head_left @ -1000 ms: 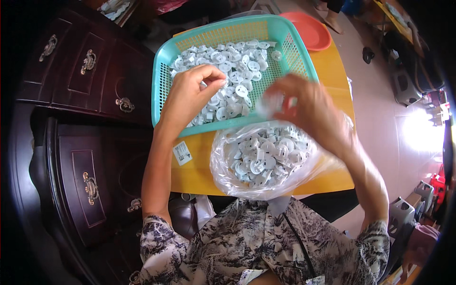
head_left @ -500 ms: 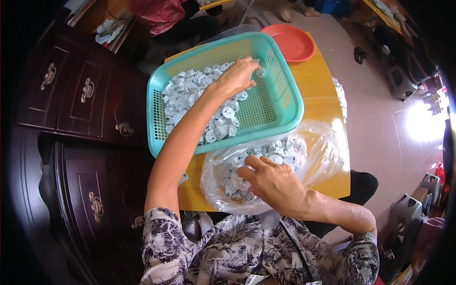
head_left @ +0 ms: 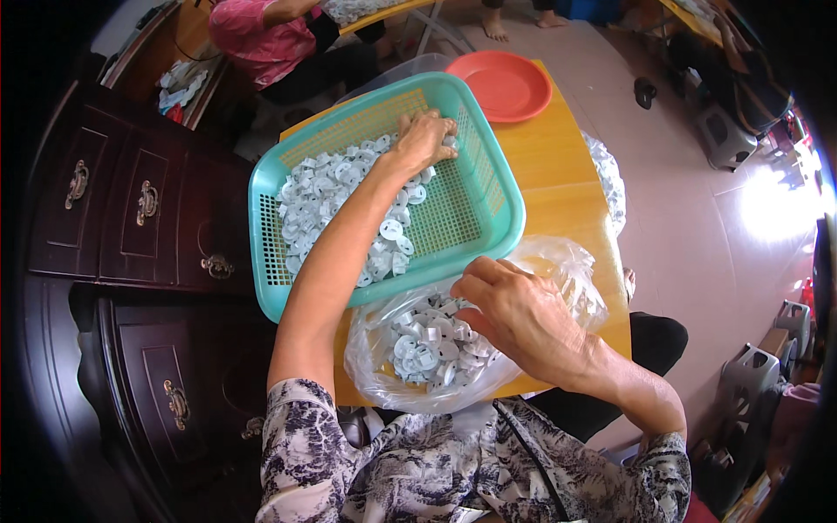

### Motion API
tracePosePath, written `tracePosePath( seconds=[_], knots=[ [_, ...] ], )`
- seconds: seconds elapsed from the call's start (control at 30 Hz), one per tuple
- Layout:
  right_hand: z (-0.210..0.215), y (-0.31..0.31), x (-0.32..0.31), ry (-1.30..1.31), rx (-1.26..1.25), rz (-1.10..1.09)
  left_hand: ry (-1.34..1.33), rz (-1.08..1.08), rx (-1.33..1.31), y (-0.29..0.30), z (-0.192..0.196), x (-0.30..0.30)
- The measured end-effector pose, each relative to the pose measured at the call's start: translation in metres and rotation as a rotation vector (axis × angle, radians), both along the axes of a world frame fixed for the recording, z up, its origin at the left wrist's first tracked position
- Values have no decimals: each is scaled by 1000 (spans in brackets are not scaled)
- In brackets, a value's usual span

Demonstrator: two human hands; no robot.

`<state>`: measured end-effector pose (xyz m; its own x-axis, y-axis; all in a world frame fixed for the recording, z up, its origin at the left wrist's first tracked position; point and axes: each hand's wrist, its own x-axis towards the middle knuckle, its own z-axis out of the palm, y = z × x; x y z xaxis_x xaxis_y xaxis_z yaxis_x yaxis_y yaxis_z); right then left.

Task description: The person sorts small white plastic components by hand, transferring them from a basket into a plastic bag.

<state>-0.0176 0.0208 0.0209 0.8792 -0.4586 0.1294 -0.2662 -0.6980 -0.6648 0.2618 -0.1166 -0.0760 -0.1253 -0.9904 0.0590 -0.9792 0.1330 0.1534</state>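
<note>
A green plastic basket (head_left: 499, 199) holds a heap of small white plastic parts (head_left: 321, 185), mostly on its left side. My left hand (head_left: 422, 143) reaches into its far right part, fingers bent down, with a pale plastic part (head_left: 449, 141) showing at the fingertips. Nearer to me lies an opened clear plastic bag (head_left: 366, 370) with more white plastic parts (head_left: 429, 347) in it. Above the bag's right side is my right hand (head_left: 523, 315), its fingers curled and the thumb bent in. Whatever those fingers may hold is hidden behind the hand.
Basket and bag are on a yellow table (head_left: 567, 187), where a red plastic basin (head_left: 503, 85) sits at the far edge. Dark wooden drawers (head_left: 144, 209) stand close on the left. Another person in a pink top (head_left: 266, 39) sits beyond the table. Grey stools (head_left: 728, 139) are at the right.
My left hand has drawn slightly left and its fingers have curled in by the pale part. The right hand has risen from among the parts in the bag. The whole view has shifted slightly.
</note>
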Motion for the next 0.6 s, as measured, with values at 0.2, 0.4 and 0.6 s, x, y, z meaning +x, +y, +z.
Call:
tracePosePath(
  seconds=[0.2, 0.4, 0.6],
  knots=[
    [-3, -1, 0, 36, 3, 15, 66, -48, -29, 2, 2, -5],
    [1, 2, 1, 60, 5, 21, 0, -11, -191, 31, 24, -14],
    [26, -12, 3, 58, 15, -79, 584, -52, -10, 119, 89, -29]
  ],
)
